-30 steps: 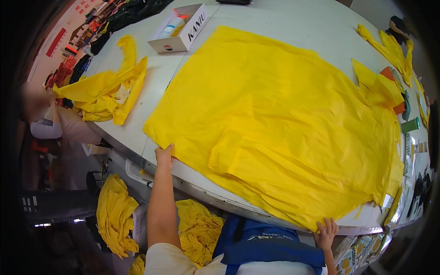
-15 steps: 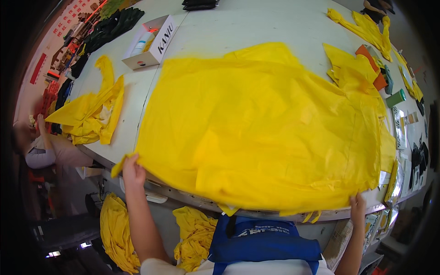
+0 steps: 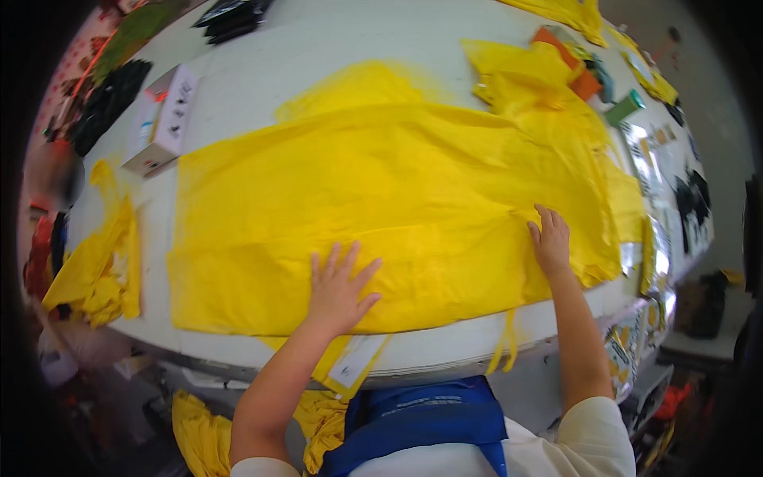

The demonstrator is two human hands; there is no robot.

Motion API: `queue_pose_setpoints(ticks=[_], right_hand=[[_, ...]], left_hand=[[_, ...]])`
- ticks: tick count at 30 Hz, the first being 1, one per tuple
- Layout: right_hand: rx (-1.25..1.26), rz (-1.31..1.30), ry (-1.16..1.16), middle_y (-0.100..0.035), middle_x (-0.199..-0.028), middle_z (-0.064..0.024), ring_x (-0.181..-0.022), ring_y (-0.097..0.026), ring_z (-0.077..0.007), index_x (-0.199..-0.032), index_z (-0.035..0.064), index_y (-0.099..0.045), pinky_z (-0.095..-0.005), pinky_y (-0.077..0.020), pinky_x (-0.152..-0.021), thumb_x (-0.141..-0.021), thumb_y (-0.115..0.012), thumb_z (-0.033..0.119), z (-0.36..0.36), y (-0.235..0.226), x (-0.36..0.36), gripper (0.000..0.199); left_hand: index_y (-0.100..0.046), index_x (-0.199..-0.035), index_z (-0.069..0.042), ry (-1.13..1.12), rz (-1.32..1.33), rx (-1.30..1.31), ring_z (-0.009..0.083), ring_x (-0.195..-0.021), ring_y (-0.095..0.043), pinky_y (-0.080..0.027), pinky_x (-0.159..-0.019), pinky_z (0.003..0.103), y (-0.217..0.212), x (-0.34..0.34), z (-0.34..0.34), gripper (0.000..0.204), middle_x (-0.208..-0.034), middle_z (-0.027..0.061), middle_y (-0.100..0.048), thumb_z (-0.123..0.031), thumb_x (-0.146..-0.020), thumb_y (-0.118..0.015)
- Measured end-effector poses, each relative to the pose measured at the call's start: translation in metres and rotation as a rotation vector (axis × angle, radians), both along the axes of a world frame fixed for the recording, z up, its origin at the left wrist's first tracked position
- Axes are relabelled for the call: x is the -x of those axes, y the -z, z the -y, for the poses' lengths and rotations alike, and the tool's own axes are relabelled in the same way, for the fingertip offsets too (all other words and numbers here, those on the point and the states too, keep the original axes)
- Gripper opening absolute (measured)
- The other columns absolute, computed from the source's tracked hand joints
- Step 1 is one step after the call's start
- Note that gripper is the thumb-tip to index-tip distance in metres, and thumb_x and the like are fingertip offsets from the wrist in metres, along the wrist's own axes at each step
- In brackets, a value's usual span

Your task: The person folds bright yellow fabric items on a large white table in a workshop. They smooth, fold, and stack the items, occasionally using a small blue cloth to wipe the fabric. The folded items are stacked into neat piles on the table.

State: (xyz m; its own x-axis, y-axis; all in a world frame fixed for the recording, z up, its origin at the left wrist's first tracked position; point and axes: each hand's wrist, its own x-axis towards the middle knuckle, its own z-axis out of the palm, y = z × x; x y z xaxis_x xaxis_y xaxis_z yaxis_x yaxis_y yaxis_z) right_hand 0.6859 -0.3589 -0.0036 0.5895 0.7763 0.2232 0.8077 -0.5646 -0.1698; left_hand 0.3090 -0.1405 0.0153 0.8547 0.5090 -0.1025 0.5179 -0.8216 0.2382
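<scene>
A large yellow waterproof garment [image 3: 381, 183], like a raincoat, lies spread and folded over on the white table. My left hand [image 3: 342, 290] rests flat on its lower front part, fingers spread. Further right, my right hand [image 3: 551, 242] lies on the sheet with its fingers stretched out, near the bunched end. Neither hand grips anything. A yellow flap with a white label [image 3: 356, 362] hangs over the front edge below my left hand. Two thin yellow ties [image 3: 503, 343] dangle at the edge, left of my right forearm.
An open white box [image 3: 164, 119] stands at the back left, beyond a crumpled yellow garment [image 3: 103, 262]. To the right are an orange box [image 3: 584, 79], a green roll [image 3: 624, 107] and clear-wrapped packets [image 3: 656, 254]. Yellow cloth [image 3: 199, 433] hangs below the table edge.
Both hands have let go of the near edge and moved inward onto the garment. Its near edge has come down onto the table. The view has shifted right.
</scene>
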Motion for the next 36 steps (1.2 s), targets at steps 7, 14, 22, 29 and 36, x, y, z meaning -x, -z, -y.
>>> queue_pose_setpoints(ticks=[7,14,22,29,36], right_hand=[[0.167,-0.007,0.233,-0.057,-0.113,-0.0155,-0.112,-0.049,-0.0322,-0.116,0.0062,-0.056,-0.0467,-0.0315,-0.099,-0.088,-0.053,0.02,0.139,-0.001,-0.024,0.031],[-0.013,0.069,0.187,-0.051,-0.125,-0.0163,-0.121,-0.043,-0.0354,-0.117,0.0074,-0.053,-0.0447,-0.0278,-0.105,-0.072,-0.051,0.001,0.211,-0.019,-0.053,0.046],[0.157,0.146,-0.005,-0.06,-0.084,-0.0028,-0.095,-0.054,-0.0249,-0.076,0.0101,-0.063,-0.0387,-0.038,-0.09,-0.067,-0.057,0.002,0.201,-0.019,-0.097,0.014],[0.2,-0.117,0.062,-0.061,-0.081,-0.0041,-0.094,-0.054,-0.0272,-0.072,0.0104,-0.066,-0.04,-0.0403,-0.087,-0.067,-0.058,0.002,0.203,-0.01,-0.102,0.013],[0.549,-0.102,-0.01,-0.063,-0.074,-0.0104,-0.082,-0.059,-0.0338,-0.066,0.0089,-0.063,-0.0449,-0.0449,-0.079,-0.072,-0.057,0.009,0.22,0.018,-0.114,0.008]], left_hand=[[-0.041,-0.14,-0.031,0.059,-0.122,0.025,0.0365,-0.141,-0.014,-0.001,-0.111,0.059,0.033,-0.023,-0.004,0.058,-0.153,0.0101,-0.022,-0.05,-0.087,-0.052],[-0.044,-0.138,-0.029,0.047,-0.123,-0.031,0.0351,-0.141,-0.014,0.002,-0.11,0.06,0.052,-0.022,-0.007,0.06,-0.152,0.0098,-0.025,-0.054,-0.084,-0.053],[-0.045,-0.137,-0.023,0.077,-0.126,-0.041,0.0369,-0.14,-0.014,0.001,-0.111,0.059,0.05,-0.029,-0.004,0.061,-0.151,0.012,-0.024,-0.048,-0.083,-0.055],[-0.044,-0.138,-0.029,0.075,-0.156,-0.056,0.0358,-0.14,-0.015,0.0,-0.111,0.059,0.053,-0.025,-0.005,0.061,-0.15,0.0102,-0.027,-0.053,-0.084,-0.054],[-0.039,-0.141,-0.033,0.085,-0.194,-0.014,0.0342,-0.141,-0.015,-0.002,-0.111,0.06,0.047,-0.019,0.003,0.059,-0.152,0.0075,-0.025,-0.056,-0.087,-0.049]])
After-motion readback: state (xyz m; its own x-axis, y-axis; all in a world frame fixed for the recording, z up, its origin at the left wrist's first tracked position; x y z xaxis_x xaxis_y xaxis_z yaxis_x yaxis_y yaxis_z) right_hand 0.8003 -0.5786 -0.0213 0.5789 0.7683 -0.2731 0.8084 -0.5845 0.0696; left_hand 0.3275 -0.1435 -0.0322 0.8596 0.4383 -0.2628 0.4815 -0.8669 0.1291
